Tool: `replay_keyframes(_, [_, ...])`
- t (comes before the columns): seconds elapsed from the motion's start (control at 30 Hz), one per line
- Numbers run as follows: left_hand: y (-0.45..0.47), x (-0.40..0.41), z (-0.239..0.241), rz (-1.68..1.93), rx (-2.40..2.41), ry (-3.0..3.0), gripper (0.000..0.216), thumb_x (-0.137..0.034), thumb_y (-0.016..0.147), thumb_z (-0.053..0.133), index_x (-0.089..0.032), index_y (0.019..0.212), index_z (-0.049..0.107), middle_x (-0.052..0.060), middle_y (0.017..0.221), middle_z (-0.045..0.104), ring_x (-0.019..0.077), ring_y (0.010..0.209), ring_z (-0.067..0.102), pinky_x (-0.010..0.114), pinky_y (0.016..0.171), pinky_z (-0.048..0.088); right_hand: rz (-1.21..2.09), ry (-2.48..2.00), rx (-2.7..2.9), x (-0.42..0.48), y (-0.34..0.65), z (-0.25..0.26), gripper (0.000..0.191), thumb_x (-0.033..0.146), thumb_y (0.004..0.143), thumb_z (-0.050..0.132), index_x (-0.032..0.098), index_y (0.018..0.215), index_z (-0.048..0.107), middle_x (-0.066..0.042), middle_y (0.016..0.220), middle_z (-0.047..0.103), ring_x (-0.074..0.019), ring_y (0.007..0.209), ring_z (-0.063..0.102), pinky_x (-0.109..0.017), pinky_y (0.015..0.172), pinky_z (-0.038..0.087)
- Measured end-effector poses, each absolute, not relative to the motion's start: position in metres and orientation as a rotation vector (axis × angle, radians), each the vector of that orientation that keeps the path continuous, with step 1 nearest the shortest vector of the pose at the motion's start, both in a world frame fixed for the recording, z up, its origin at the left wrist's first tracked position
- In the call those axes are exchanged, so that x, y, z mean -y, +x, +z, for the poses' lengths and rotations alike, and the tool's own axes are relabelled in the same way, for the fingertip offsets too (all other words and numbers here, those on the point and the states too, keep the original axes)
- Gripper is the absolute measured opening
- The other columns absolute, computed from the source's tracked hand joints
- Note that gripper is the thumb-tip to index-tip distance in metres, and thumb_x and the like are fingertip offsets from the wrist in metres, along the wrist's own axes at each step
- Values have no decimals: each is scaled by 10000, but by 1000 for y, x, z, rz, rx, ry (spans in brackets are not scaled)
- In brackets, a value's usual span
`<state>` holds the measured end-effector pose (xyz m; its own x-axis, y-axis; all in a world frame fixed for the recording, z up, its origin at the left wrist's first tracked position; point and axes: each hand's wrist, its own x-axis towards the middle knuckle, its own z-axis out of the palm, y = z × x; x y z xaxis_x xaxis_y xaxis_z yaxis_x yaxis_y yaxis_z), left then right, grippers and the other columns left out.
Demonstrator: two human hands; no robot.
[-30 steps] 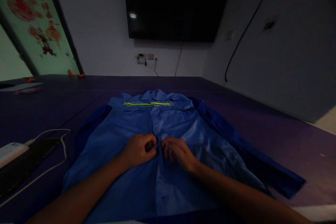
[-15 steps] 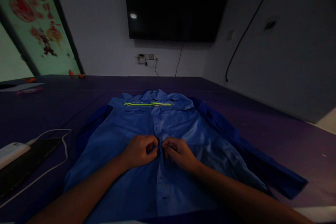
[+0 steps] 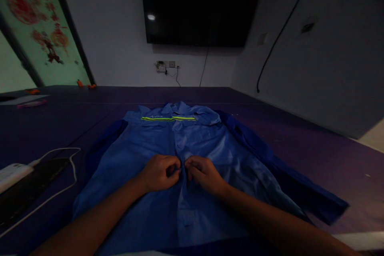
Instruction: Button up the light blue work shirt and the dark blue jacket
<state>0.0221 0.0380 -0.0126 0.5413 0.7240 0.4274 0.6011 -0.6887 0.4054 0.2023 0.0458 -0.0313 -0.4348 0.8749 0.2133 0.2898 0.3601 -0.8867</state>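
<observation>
A blue work shirt (image 3: 144,144) with a yellow-green reflective stripe (image 3: 168,119) across the chest lies front up on the dark purple table (image 3: 300,136), collar away from me. My left hand (image 3: 159,173) and my right hand (image 3: 204,174) meet at the shirt's button placket, about mid-chest. Both hands have their fingers curled and pinched on the two front edges of the shirt. The button itself is hidden under my fingers.
At the left edge a white power bank (image 3: 12,170) with a white cable (image 3: 64,156) lies by a dark flat device (image 3: 27,190). A wall-mounted black screen (image 3: 201,6) hangs ahead above a socket (image 3: 168,65). Small items (image 3: 30,103) lie far left.
Both hands stay at the same spot on the placket; only the fingers shift slightly. The shirt has not moved.
</observation>
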Motion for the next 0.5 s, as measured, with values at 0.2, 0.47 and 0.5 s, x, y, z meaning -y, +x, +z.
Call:
replay_keyframes(0.2, [22, -38, -13, 852, -1126, 2552, 48, -174, 697, 499, -164, 703, 546, -56, 512, 463, 57, 469, 410, 178, 479, 288, 1021, -1000, 1944, -46, 203, -33, 182, 238, 823, 437, 156, 718, 561, 33, 515, 536, -64, 415, 446, -170, 422, 326])
replay_keyframes(0.47, [23, -38, -13, 845, -1138, 2552, 57, -175, 701, 496, -168, 706, 553, -47, 528, 491, 63, 481, 432, 179, 484, 298, 1076, -999, 1878, -45, 200, -35, 80, 118, 714, 476, 158, 716, 546, 41, 515, 506, -70, 456, 466, -171, 438, 334])
replay_keyframes(0.5, [23, -38, -13, 843, -1137, 2554, 58, -176, 702, 496, -168, 705, 554, -47, 528, 492, 63, 481, 433, 179, 486, 298, 1076, -1002, 1875, -45, 200, -36, 84, 108, 697, 480, 159, 715, 544, 45, 512, 497, -66, 449, 455, -169, 432, 326])
